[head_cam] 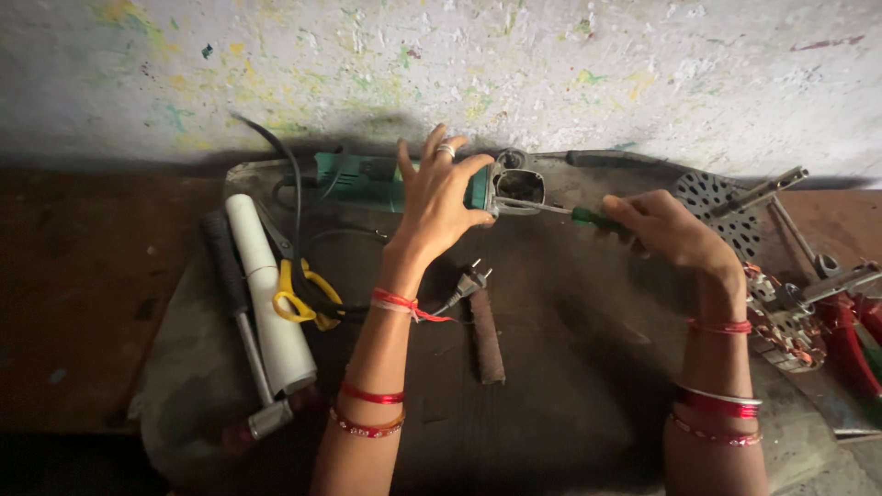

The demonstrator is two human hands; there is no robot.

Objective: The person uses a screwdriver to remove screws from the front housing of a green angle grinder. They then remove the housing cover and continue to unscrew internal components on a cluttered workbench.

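The left hand (439, 197) curls its fingers (469, 170) around the head end of a green angle grinder (367, 179) lying at the back of the worktop (570, 321). The right hand (666, 225) pinches a green-handled screwdriver (574, 214), tip at the grinder's gear housing (514, 188), which already gapes open with its inside bare; the body looks otherwise assembled. Scissors (299, 294), a plug (470, 280) and a white tube (266, 294) lie beside.

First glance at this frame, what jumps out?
The left hand steadies a green power tool at the top centre, while the right hand pushes a green-handled screwdriver into its open head. Left of them lie a white tube and yellow-handled scissors.
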